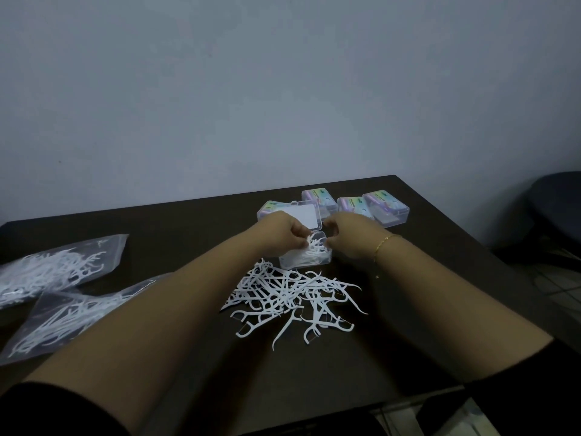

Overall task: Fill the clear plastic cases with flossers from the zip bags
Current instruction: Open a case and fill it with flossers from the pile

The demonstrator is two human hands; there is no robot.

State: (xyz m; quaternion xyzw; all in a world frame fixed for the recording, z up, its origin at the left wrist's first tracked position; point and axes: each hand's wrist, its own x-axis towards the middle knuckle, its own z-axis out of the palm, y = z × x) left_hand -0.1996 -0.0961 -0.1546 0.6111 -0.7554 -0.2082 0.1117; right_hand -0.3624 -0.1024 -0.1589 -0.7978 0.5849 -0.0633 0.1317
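Note:
An open clear plastic case (325, 258) sits mid-table with its lid (301, 217) tipped back; white flossers lie inside. My left hand (281, 231) pinches a few flossers (314, 242) over the case. My right hand (349, 234), fingers curled, is at the case's right rim, touching the same bunch; whether it grips is unclear. A loose pile of white flossers (292, 297) lies in front of the case. Two zip bags of flossers (47, 272) (63, 322) lie at the left.
Several closed clear cases with coloured labels (386, 207) stand behind the open case near the wall. The dark table's right edge (471, 234) runs diagonally; a dark chair (556, 199) stands beyond it. The front edge is near my elbows.

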